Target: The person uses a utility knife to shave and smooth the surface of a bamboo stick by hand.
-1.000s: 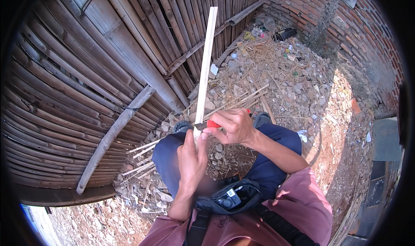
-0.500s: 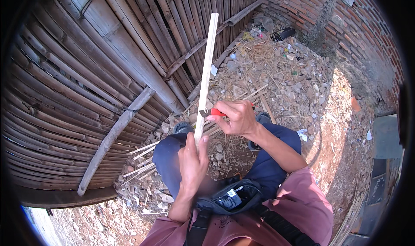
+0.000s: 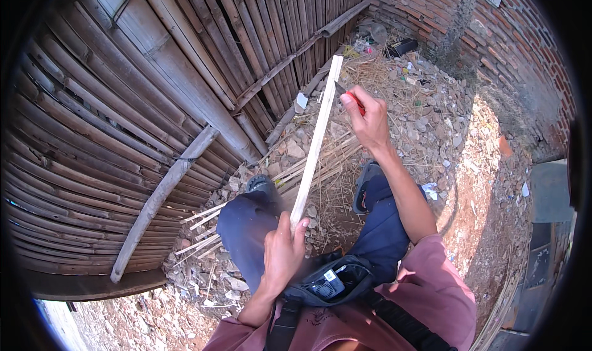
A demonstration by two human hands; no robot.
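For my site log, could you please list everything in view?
Rubble: uncounted, grey-brown, underfoot
Long strip: one, pale, held centrally
Knife: one, red-handled, near strip's far end
Loose strips: several, pale, on rubble
Slatted wall: one, brown-grey, left
Brick wall: one, reddish, upper right
Box-like item: one, black, near brick wall
Panel: one, grey-green, right edge
Pouch: one, dark, lower centre
Shoes: two, dark, on rubble
Trousers: one pair, dark blue, centre
Shirt: one, pinkish, bottom
Left hand: one, bare, on strip's near end
Right hand: one, bare, on knife
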